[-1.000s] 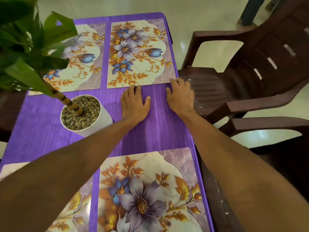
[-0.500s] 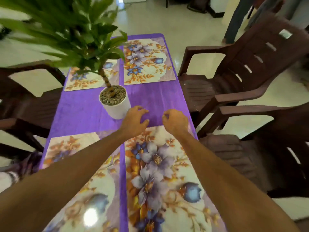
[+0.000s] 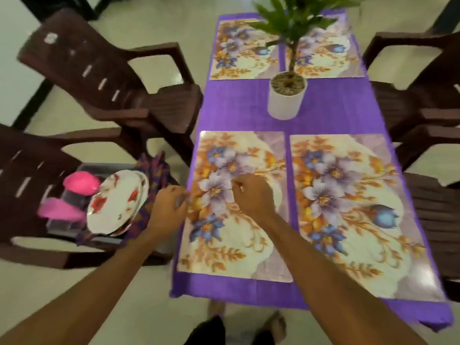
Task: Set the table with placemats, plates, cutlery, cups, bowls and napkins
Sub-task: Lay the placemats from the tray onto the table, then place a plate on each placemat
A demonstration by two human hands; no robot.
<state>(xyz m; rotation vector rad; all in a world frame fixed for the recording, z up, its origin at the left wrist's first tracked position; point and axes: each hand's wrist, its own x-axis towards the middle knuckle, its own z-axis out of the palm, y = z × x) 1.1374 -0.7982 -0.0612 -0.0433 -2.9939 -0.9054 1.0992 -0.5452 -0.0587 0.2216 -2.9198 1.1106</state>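
Note:
Four floral placemats lie on the purple tablecloth (image 3: 236, 103): near-left (image 3: 224, 245), near-right (image 3: 361, 220), far-left (image 3: 239, 53) and far-right (image 3: 331, 58). A stack of white plates with red flowers (image 3: 112, 205) leans in a dark tray on the chair at the left, beside pink cups (image 3: 79, 181) and a patterned purple napkin (image 3: 156, 168). My left hand (image 3: 169, 207) hovers at the table's left edge, between the plates and the near-left placemat, fingers loosely curled and holding nothing I can see. My right hand (image 3: 254, 195) hangs over the near-left placemat, also loosely curled.
A white pot with a green plant (image 3: 286, 100) stands mid-table between the placemat pairs. Dark brown plastic chairs flank the table: two at the left (image 3: 119, 95) and two at the right (image 3: 423, 115). Feet show on the floor below the near edge.
The view has pulled back and swung left, bringing the chair with plates and cups into sight. Both hands have drawn back from mid-table to the near-left placemat, fingers now curled.

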